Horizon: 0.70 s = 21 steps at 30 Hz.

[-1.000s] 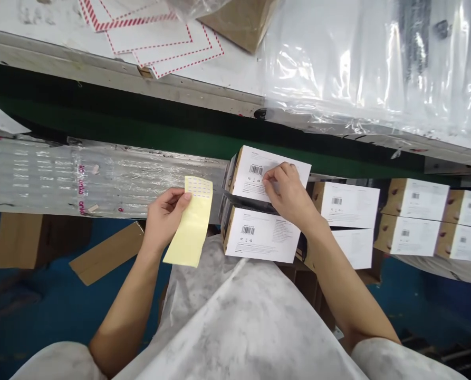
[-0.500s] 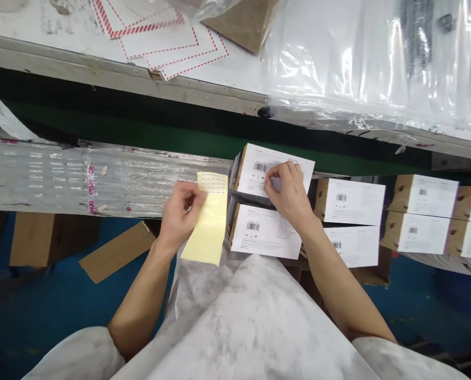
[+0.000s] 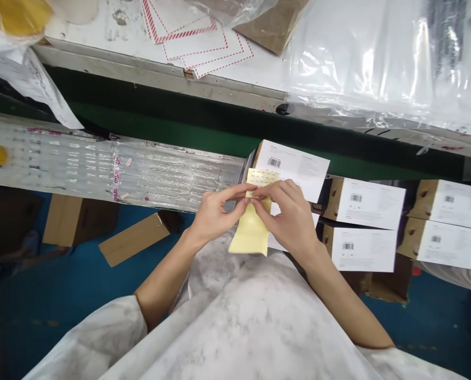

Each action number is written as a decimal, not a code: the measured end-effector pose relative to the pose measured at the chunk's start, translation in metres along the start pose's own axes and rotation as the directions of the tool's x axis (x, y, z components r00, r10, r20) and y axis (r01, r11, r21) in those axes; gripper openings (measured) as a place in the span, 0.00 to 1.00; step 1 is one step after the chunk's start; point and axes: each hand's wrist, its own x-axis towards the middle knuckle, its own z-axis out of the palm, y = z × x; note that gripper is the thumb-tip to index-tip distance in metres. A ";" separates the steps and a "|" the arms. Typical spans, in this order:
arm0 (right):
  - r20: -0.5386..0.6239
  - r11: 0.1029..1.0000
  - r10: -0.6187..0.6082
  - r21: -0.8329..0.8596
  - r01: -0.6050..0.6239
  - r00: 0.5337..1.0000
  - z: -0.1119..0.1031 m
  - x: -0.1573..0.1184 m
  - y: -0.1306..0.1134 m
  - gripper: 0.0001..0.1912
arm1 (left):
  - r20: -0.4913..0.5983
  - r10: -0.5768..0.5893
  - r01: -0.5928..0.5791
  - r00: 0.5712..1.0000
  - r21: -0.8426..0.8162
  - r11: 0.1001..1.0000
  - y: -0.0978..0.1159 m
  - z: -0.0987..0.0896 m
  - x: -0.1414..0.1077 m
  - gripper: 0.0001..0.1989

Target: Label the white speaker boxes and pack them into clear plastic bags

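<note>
Head view showed us a yellow sheet (image 3: pixel 250 235) up in the air, right between our two hands. Its long side ran away from us, with the low end near our white clothes (image 3: pixel 262 306) and the top end over part of a white box (image 3: pixel 308 169). Neither hand was nearer: our left hand (image 3: pixel 215 216) pinched it from the left, and our right hand (image 3: pixel 292 219) pinched at the same spot, covering some of its right side. We could not tell if any bit was loose there. The low end hung on our side of the near edge of the desk (image 3: pixel 180 171). It looked thin and bent, with rows of tiny marks on top and plain yellow below.
</note>
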 end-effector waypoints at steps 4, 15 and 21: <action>-0.025 0.999 0.009 0.051 -0.007 1.000 0.001 -0.004 0.005 0.05 | -0.008 -0.013 0.013 1.000 0.028 1.000 0.001 0.003 -0.007 0.16; -0.095 0.997 -0.051 -0.062 0.045 0.994 0.007 -0.014 0.007 0.07 | -0.006 0.141 -0.132 0.990 0.323 0.937 0.001 0.011 -0.014 0.17; -0.005 0.956 0.188 0.229 -0.182 0.982 -0.023 -0.042 0.011 0.05 | -0.141 -0.067 0.085 0.988 0.124 0.989 -0.008 -0.010 -0.015 0.15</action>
